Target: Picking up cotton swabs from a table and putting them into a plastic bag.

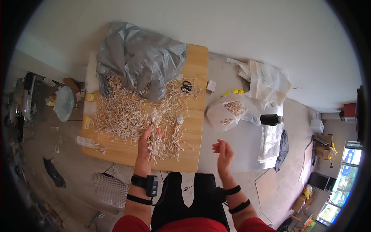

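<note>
A bunch of cotton swabs (155,135) stands in my left hand (144,144), whose fingers wrap round it at the near side of a large loose heap of cotton swabs (119,116). More swabs lie scattered to the right of that bunch, with a small whitish lump (180,119) among them. My right hand (224,154) hovers near the front of the grey table, its fingers curled together; whatever they may hold is too small to see. A grey plastic bag (141,54) covers the far part of the heap.
Black-handled scissors (186,86) lie on the wooden board (196,65). On the grey table (239,149) are a clear bag of swabs (224,112), a yellow tool (232,92), a dark bottle (271,120) and white plastic sheets (269,145). A clear plastic box (85,142) sits at the board's left edge.
</note>
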`<action>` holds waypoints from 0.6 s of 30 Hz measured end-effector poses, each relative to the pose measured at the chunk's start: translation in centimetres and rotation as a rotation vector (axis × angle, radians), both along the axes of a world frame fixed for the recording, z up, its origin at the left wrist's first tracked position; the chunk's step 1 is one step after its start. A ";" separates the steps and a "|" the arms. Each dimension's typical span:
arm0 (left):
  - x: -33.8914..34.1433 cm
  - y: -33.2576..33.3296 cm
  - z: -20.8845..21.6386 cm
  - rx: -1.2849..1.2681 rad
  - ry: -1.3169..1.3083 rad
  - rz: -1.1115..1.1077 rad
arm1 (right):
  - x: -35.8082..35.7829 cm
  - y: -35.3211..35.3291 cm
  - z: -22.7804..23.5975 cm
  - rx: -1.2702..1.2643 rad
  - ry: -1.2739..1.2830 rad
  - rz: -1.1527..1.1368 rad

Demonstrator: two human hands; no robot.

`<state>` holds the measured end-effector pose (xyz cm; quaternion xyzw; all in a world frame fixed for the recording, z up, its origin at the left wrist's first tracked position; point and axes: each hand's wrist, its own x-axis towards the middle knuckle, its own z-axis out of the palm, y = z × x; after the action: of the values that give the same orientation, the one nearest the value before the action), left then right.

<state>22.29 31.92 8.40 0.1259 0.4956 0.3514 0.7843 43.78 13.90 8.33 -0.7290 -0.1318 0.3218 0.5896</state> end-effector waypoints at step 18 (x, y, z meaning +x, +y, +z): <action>4.3 -3.6 6.3 0.161 -0.416 0.291 | 14.0 -1.7 2.4 -0.138 -0.153 0.407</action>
<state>26.60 28.34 14.66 0.0401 0.3071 0.5172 0.7979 57.79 12.18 10.72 -0.7484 -0.2980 0.3862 0.4494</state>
